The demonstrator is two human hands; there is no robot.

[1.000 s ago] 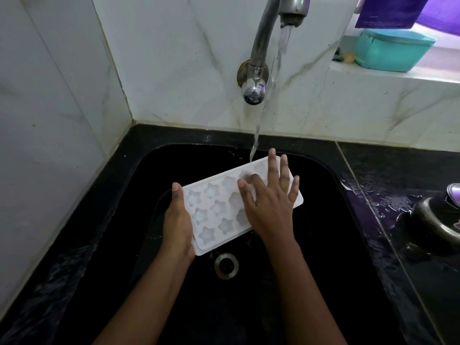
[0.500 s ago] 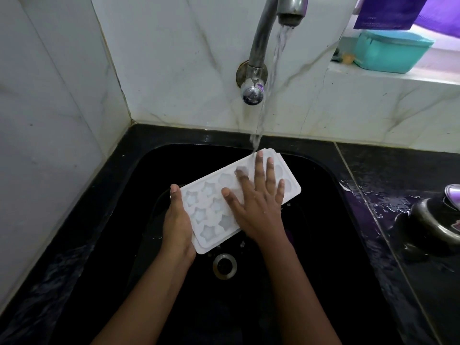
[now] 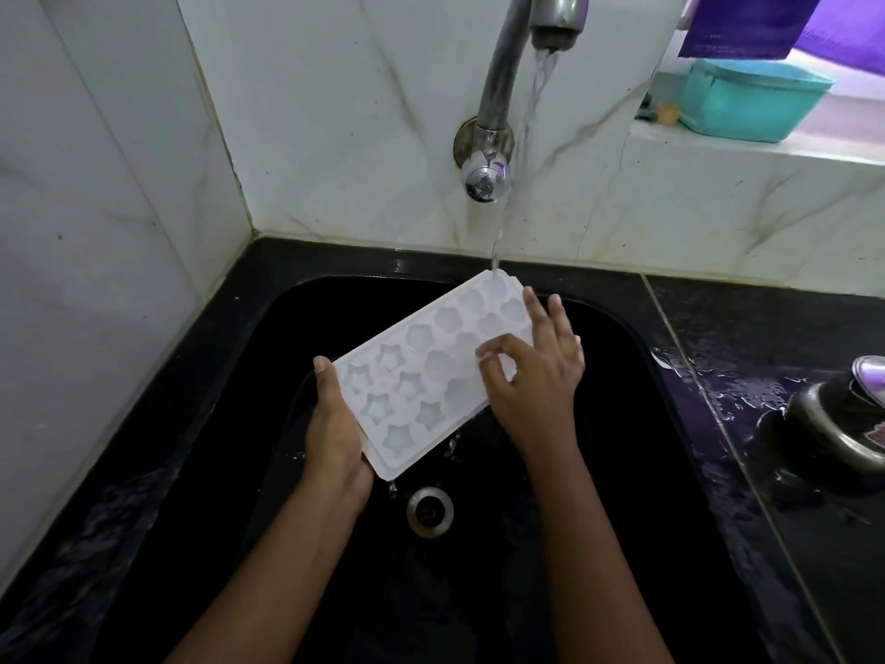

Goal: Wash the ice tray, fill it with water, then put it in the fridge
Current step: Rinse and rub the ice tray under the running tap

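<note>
A white ice tray [image 3: 421, 371] with star-shaped and round moulds is held tilted over the black sink [image 3: 622, 472]. My left hand [image 3: 335, 424] grips its near left end, thumb along the edge. My right hand [image 3: 536, 376] lies on the tray's right side with fingers spread and the thumb and forefinger bent onto the moulds. Water runs from the metal tap [image 3: 517, 64] onto the tray's far corner and drips off the near corner.
The sink's drain [image 3: 429, 511] lies below the tray. A wet black counter [image 3: 766, 376] at right carries a dark metal vessel [image 3: 843, 424]. A teal tub [image 3: 752, 100] stands on the white ledge at back right, purple cloth above it. Marble walls close in left and back.
The tray has swung so its far end reaches further under the stream. My right hand slid to the tray's right side and its thumb and forefinger curled in.
</note>
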